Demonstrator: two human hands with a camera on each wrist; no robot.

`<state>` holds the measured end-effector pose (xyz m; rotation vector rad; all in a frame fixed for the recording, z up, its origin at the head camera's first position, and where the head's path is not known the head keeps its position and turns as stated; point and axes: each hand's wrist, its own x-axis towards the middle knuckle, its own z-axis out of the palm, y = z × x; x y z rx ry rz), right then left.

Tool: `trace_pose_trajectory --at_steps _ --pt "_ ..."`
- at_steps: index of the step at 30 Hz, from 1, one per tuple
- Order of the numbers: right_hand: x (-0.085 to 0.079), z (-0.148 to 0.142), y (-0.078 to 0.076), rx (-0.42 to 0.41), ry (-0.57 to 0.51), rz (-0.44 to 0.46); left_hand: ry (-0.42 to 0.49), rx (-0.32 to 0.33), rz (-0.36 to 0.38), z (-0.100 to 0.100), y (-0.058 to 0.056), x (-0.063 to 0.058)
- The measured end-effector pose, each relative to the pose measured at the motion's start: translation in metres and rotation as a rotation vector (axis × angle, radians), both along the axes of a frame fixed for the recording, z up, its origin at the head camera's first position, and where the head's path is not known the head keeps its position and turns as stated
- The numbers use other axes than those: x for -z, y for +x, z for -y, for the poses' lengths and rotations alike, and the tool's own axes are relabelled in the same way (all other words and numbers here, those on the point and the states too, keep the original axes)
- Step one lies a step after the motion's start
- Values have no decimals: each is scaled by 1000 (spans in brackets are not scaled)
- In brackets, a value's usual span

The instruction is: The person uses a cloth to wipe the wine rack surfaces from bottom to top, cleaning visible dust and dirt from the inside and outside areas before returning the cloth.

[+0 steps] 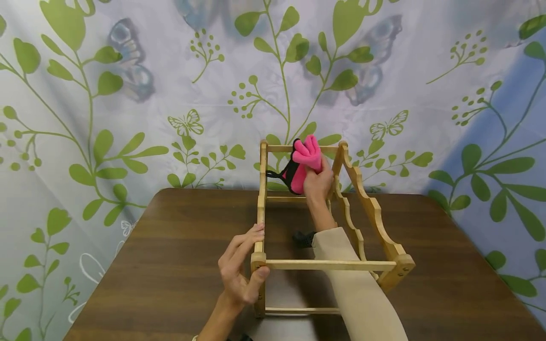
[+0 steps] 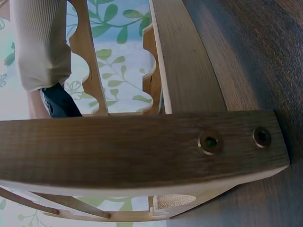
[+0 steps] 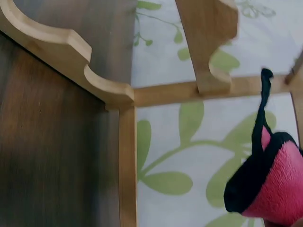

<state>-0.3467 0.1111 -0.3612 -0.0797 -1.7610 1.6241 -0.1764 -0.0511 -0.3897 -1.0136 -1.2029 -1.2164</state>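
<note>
A light wooden rack (image 1: 375, 213) with scalloped rails stands on the table. My left hand (image 1: 241, 267) holds it at the near left corner, fingers over the side rail and thumb at the front. Toward the far end, my right hand (image 1: 319, 182) grips a bunched pink cleaning cloth (image 1: 308, 154) with black edging and a black hanging loop. The cloth is beside the far top bar (image 1: 330, 148), and my right forearm reaches through the rack's frame. In the right wrist view the cloth (image 3: 279, 184) shows at the lower right, its loop sticking up; most of that hand is out of frame.
The brown wooden table (image 1: 192, 227) extends on both sides of the rack. Behind it hangs a curtain (image 1: 222, 85) printed with leaves and butterflies. Scalloped rails (image 3: 52, 42) and crossbars surround the right hand. Bolt heads (image 2: 210, 142) dot the near corner.
</note>
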Motion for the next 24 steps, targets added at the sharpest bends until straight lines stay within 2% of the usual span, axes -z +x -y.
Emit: trace_pose_trajectory --at_steps 5,7,10,14,21,24 --pt "0 -12 0 137 -197 -23 0 -2 2 1 -1 2" --pt "1 -14 -1 187 -227 -33 -3 -2 3 1 -2 3" --pt "3 -14 -1 256 -202 -14 -5 -8 6 1 -2 5" --pt "13 -11 1 273 -121 33 -5 -12 12 2 -2 5" --pt "46 -2 12 222 -118 170 -7 -12 -2 3 -1 0" --pt "57 0 14 219 -70 213 -15 -6 -5 2 -1 -1"
